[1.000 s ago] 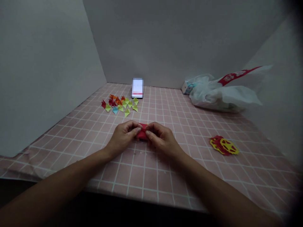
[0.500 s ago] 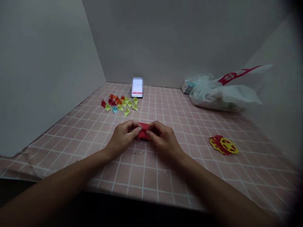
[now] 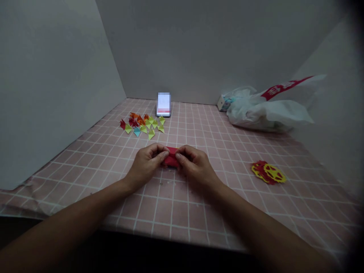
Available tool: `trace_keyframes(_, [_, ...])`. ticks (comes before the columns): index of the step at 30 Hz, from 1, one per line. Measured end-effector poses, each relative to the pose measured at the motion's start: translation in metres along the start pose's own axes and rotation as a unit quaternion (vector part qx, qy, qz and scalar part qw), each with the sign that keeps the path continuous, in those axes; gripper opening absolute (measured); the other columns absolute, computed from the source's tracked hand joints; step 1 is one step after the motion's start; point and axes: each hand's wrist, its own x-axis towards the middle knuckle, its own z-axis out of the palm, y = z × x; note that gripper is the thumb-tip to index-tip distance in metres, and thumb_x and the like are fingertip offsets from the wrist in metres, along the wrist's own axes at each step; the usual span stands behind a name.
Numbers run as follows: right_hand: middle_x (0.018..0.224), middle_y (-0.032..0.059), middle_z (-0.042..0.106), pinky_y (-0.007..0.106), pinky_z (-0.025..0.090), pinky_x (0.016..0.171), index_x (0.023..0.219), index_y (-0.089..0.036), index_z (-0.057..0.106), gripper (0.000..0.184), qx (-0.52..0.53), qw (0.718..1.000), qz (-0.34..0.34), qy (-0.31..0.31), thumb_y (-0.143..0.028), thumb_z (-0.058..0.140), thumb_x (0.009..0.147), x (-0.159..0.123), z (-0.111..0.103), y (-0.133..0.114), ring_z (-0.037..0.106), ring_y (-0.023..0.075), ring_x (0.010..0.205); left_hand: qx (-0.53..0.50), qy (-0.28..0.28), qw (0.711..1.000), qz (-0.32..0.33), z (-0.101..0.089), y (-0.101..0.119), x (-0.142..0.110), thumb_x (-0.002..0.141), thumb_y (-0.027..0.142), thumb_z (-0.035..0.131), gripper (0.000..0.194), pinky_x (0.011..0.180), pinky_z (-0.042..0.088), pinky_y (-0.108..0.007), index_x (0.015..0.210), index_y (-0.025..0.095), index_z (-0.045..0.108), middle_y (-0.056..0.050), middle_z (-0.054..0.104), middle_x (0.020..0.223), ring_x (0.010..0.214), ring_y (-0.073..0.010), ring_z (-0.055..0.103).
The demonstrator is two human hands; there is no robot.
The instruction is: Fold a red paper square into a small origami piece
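Observation:
A piece of folded red paper point(image 3: 171, 156) is held just above or on the tablecloth, in front of me. My left hand point(image 3: 148, 161) pinches its left side between thumb and fingers. On the right side, my right hand point(image 3: 196, 162) grips it the same way, thumb toward me. A thin bit of yellow shows at the paper's far edge. The fingers cover both ends of the paper, so its full shape is hidden. Beyond the hands, to the left, lies a group of small folded paper figures point(image 3: 143, 124) in red, orange, yellow-green and blue.
A phone or tablet point(image 3: 163, 104) with a blurred lit screen stands near the back wall. At the back right are a white plastic bag point(image 3: 264, 112) and a small box point(image 3: 223, 103). Red and yellow cut-out shapes point(image 3: 269, 173) lie on the right of the checked pink tablecloth point(image 3: 165, 204).
Both hands keep their hold on the red paper. Its near fold looks slightly shifted between the thumbs. The whole view has moved a little.

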Motion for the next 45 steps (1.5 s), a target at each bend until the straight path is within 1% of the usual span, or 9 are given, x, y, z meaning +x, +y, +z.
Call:
trace_keyframes(3, [0.077, 0.0014, 0.064, 0.027, 0.042, 0.062, 0.084, -0.018, 0.064, 0.009, 0.000, 1.000, -0.003, -0.014, -0.024, 0.059, 0.088, 0.000, 0.000, -0.002, 0.054, 0.0132, 0.066, -0.001, 0.000, 1.000, 0.001, 0.000, 0.000, 0.000, 0.085, 0.029, 0.065, 0.013, 0.064, 0.049, -0.026, 0.083, 0.016, 0.066, -0.002, 0.065, 0.075, 0.067, -0.0126, 0.058])
trace_keyframes(12, [0.070, 0.0000, 0.059, 0.027, 0.039, 0.063, 0.074, -0.017, 0.060, 0.013, -0.074, 0.997, -0.032, 0.016, -0.019, 0.057, 0.087, 0.001, -0.002, -0.001, 0.052, 0.0133, 0.066, -0.011, -0.033, 0.999, -0.029, -0.002, -0.004, 0.002, 0.084, 0.031, 0.065, 0.015, 0.064, 0.052, -0.026, 0.085, 0.016, 0.062, 0.001, 0.063, 0.071, 0.064, -0.0124, 0.061])
trace_keyframes(19, [0.066, -0.0010, 0.057, 0.026, 0.038, 0.059, 0.075, -0.018, 0.060, 0.016, -0.017, 1.000, -0.020, 0.006, -0.022, 0.055, 0.089, 0.001, -0.001, 0.003, 0.051, 0.0126, 0.063, 0.009, -0.013, 1.000, -0.019, -0.001, -0.002, 0.002, 0.084, 0.031, 0.064, 0.016, 0.064, 0.048, -0.025, 0.083, 0.015, 0.062, 0.001, 0.061, 0.073, 0.064, -0.0115, 0.058])
trace_keyframes(25, [0.062, -0.0019, 0.059, 0.025, 0.040, 0.055, 0.077, -0.019, 0.060, 0.016, 0.043, 0.999, 0.013, -0.021, -0.027, 0.055, 0.090, 0.003, -0.002, 0.007, 0.052, 0.0116, 0.055, -0.030, -0.024, 0.999, -0.023, -0.002, -0.002, 0.002, 0.084, 0.032, 0.064, 0.018, 0.062, 0.048, -0.024, 0.085, 0.016, 0.059, 0.002, 0.060, 0.073, 0.063, -0.0107, 0.057])
trace_keyframes(30, [0.065, -0.0010, 0.060, 0.024, 0.044, 0.053, 0.074, -0.019, 0.059, 0.014, 0.039, 0.998, 0.006, -0.046, -0.025, 0.056, 0.087, 0.005, -0.005, 0.005, 0.057, 0.0114, 0.054, -0.018, -0.037, 0.999, -0.007, -0.003, -0.003, 0.003, 0.084, 0.031, 0.063, 0.016, 0.063, 0.050, -0.026, 0.083, 0.016, 0.060, 0.000, 0.062, 0.074, 0.066, -0.0121, 0.060])
trace_keyframes(33, [0.064, -0.0013, 0.060, 0.024, 0.045, 0.051, 0.077, -0.018, 0.060, 0.011, 0.031, 0.998, 0.008, -0.057, -0.021, 0.054, 0.085, 0.005, -0.005, -0.004, 0.058, 0.0115, 0.052, -0.028, -0.039, 0.999, -0.006, -0.002, 0.003, 0.001, 0.083, 0.031, 0.063, 0.016, 0.066, 0.054, -0.029, 0.085, 0.016, 0.060, -0.001, 0.065, 0.075, 0.066, -0.0138, 0.064])
trace_keyframes(37, [0.067, -0.0011, 0.062, 0.023, 0.046, 0.052, 0.082, -0.017, 0.063, 0.009, 0.000, 0.999, -0.020, -0.032, -0.015, 0.055, 0.083, -0.001, -0.004, -0.025, 0.059, 0.0110, 0.053, -0.055, -0.032, 0.998, 0.000, -0.002, 0.019, -0.008, 0.082, 0.030, 0.064, 0.014, 0.068, 0.057, -0.030, 0.086, 0.016, 0.061, -0.001, 0.067, 0.076, 0.068, -0.0144, 0.067])
trace_keyframes(42, [0.067, -0.0008, 0.063, 0.023, 0.043, 0.055, 0.075, -0.017, 0.061, 0.013, -0.095, 0.992, -0.060, -0.052, -0.008, 0.055, 0.082, -0.020, 0.000, -0.055, 0.059, 0.0111, 0.058, -0.062, -0.018, 0.998, 0.015, -0.004, 0.036, -0.039, 0.083, 0.030, 0.067, 0.016, 0.069, 0.057, -0.027, 0.085, 0.015, 0.065, -0.001, 0.067, 0.077, 0.069, -0.0128, 0.066])
trace_keyframes(45, [0.066, -0.0003, 0.061, 0.024, 0.039, 0.057, 0.071, -0.017, 0.058, 0.016, -0.161, 0.982, -0.097, -0.031, -0.006, 0.055, 0.083, -0.040, 0.003, -0.067, 0.055, 0.0117, 0.060, -0.066, -0.014, 0.998, 0.012, -0.002, 0.041, -0.061, 0.087, 0.037, 0.067, 0.023, 0.072, 0.057, -0.028, 0.087, 0.014, 0.067, -0.002, 0.068, 0.079, 0.071, -0.0130, 0.065])
